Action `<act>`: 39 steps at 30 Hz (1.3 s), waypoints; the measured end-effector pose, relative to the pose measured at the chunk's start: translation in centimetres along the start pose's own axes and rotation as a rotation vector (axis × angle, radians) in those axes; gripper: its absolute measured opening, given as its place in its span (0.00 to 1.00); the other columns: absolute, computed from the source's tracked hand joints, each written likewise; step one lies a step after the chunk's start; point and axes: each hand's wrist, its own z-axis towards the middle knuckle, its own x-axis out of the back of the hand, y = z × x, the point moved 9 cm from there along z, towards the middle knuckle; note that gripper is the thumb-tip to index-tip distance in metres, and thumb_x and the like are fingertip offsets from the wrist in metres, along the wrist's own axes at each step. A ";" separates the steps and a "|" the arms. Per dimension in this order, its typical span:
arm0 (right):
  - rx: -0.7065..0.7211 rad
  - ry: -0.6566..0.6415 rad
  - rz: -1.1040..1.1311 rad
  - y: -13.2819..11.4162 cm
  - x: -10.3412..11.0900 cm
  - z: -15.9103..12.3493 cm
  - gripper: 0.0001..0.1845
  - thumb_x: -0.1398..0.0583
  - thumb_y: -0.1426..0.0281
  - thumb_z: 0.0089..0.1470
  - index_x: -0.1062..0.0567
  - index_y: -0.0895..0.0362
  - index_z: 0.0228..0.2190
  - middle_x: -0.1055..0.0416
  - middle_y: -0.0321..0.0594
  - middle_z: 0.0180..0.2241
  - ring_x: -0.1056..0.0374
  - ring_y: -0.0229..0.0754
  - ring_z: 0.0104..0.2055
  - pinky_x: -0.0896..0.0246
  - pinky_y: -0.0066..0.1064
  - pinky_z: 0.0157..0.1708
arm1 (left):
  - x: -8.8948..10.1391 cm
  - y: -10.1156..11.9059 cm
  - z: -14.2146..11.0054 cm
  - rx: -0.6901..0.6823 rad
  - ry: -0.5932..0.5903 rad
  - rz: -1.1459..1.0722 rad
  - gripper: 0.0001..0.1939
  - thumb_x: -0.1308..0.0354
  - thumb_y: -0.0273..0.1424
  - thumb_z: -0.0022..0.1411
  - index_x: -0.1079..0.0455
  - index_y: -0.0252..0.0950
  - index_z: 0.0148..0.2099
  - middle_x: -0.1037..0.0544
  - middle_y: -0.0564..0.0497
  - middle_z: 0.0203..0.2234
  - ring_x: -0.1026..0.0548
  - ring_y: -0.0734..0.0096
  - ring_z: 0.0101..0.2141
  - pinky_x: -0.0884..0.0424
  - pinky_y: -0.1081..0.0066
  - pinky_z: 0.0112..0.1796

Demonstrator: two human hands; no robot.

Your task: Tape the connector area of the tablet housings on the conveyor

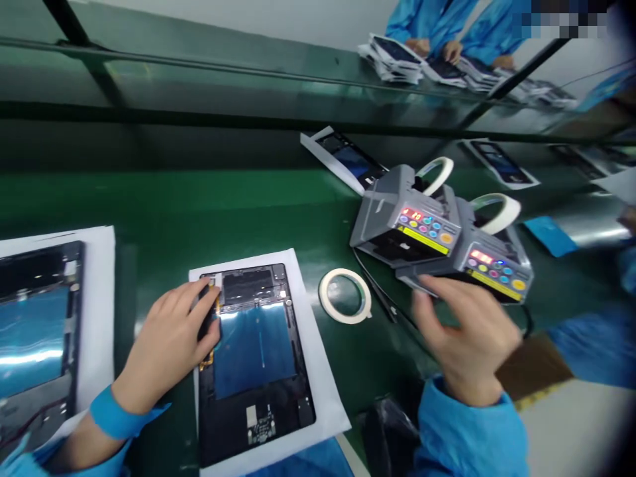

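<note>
An opened tablet point(256, 344), its blue-filmed panel and inner parts showing, lies on a white sheet point(320, 391) in front of me. My left hand point(171, 338) is at its left edge, with thumb and fingers closed over an orange flex cable point(207, 361); the fingers hide part of it. At the front of the nearer grey tape dispenser point(405, 218), my right hand point(467, 331) has thumb and index pinched together. Motion blurs it, and I cannot make out what is between the fingertips. A roll of cream tape point(345, 296) lies between tablet and dispenser.
A second tape dispenser point(491, 252) stands against the first. Another opened tablet point(37, 331) is at the left, and one more point(350, 156) lies behind the dispensers. Black cables point(382, 295) run over the green table point(163, 205). Across the bench, people in blue sleeves point(432, 26) handle stacked tablets.
</note>
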 end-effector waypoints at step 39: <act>-0.093 -0.104 -0.337 1.9 -6.1 -0.4 0.15 0.41 0.69 0.55 0.26 0.59 0.44 0.26 0.45 0.41 0.31 0.46 0.41 0.38 0.33 0.38 | -0.1 0.2 0.1 -0.021 0.048 0.013 0.20 0.53 0.33 0.64 0.33 0.29 0.54 0.32 0.36 0.51 0.33 0.46 0.49 0.33 0.50 0.48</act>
